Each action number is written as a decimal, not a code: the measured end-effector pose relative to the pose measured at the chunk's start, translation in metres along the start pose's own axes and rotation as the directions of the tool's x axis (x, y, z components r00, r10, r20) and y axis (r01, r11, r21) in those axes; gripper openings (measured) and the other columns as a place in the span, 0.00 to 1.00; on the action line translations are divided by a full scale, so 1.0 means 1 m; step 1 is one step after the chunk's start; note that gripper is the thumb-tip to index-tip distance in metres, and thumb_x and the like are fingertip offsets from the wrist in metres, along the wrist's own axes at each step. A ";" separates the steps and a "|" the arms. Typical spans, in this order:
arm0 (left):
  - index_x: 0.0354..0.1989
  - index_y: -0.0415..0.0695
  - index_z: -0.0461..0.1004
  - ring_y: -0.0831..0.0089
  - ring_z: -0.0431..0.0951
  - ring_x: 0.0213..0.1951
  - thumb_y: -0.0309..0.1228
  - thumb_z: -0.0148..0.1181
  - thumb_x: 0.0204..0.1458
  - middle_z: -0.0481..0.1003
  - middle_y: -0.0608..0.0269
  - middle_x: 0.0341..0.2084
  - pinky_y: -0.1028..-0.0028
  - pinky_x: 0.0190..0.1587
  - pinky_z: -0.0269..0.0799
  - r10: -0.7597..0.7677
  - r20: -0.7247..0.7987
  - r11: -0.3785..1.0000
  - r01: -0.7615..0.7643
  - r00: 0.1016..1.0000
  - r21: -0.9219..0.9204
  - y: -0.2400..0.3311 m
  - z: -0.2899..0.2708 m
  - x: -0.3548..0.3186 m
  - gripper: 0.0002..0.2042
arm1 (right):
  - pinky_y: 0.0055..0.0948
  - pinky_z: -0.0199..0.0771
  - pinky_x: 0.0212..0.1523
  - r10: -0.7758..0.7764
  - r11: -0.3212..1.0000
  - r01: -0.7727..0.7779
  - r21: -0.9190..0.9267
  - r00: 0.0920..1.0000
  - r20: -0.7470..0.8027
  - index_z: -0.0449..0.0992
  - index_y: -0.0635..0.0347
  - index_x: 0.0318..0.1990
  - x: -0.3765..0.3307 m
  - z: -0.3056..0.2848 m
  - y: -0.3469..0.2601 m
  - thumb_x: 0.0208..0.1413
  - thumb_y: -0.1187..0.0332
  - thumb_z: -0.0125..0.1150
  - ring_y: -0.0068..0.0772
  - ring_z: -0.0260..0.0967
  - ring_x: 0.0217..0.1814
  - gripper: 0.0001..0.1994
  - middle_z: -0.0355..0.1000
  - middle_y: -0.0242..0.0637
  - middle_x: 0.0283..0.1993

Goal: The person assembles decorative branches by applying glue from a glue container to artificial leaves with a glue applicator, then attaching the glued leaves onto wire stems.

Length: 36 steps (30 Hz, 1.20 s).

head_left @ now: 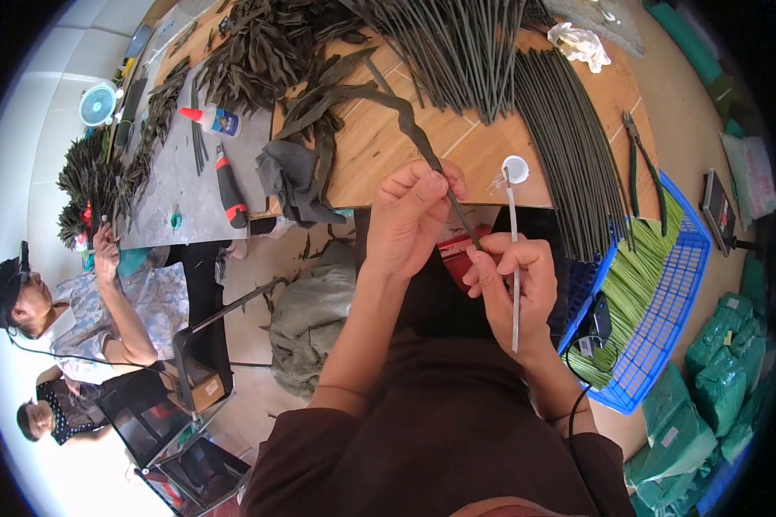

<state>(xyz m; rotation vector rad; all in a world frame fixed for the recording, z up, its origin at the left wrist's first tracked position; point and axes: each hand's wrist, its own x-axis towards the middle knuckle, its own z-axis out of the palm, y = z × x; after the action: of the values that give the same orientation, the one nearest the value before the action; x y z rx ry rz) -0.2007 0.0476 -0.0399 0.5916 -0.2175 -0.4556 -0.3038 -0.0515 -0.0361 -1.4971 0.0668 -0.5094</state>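
Observation:
My left hand (411, 211) is closed, thumb and fingers pinching a long dark green-brown strip (416, 131). Wide and crinkled above that hand, the strip narrows to a thin, stem-like end below. My right hand (522, 280) pinches this lower end between thumb and fingertip. A thin whitish stick (515, 233) also lies in the right hand's fingers, upright, its darker top end at a small white round cap or dish (515, 169) near the table edge. Whether the stick touches the dish I cannot tell.
Dark stems (569, 146) and heaped dark strips (259, 52) cover the table. A glue bottle (215, 121), red-black cutter (230, 185), grey cloth (293, 181) and pliers (633, 155) lie around. A blue basket (664, 327) of green stems stands right; a co-worker (121, 302) sits left.

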 end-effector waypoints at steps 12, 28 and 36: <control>0.24 0.42 0.66 0.72 0.63 0.32 0.32 0.61 0.45 0.64 0.67 0.23 0.72 0.39 0.60 -0.028 0.001 0.999 0.027 1.000 0.041 0.002 -0.016 -0.003 0.10 | 0.19 0.64 0.22 -0.109 0.964 0.120 -0.237 0.992 0.057 0.59 0.60 0.29 0.002 0.003 0.011 0.45 0.82 0.58 0.26 0.65 0.20 0.13 0.69 0.42 0.28; 0.34 0.52 0.69 0.80 0.57 0.27 0.51 0.54 0.48 0.61 0.77 0.21 0.78 0.33 0.53 -0.161 0.334 0.696 0.347 0.928 -0.628 0.022 -0.038 -0.022 0.16 | 0.27 0.62 0.22 -0.150 0.761 0.145 -0.633 0.988 0.045 0.61 0.62 0.29 0.048 0.028 0.004 0.46 0.81 0.56 0.37 0.60 0.20 0.09 0.61 0.40 0.22; 0.35 0.50 0.70 0.77 0.58 0.28 0.42 0.47 0.54 0.61 0.74 0.20 0.77 0.33 0.54 -0.180 0.313 0.608 0.355 0.933 -0.710 0.026 -0.045 -0.031 0.11 | 0.30 0.62 0.25 -0.256 0.578 0.285 -0.765 0.953 0.162 0.62 0.64 0.31 0.080 0.041 0.017 0.46 0.80 0.54 0.43 0.63 0.24 0.07 0.62 0.43 0.25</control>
<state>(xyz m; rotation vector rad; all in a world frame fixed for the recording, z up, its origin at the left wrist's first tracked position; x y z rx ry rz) -0.2043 0.1030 -0.0634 -0.2811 -0.1162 -0.8511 -0.2132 -0.0424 -0.0274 -2.4193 0.0310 -0.7602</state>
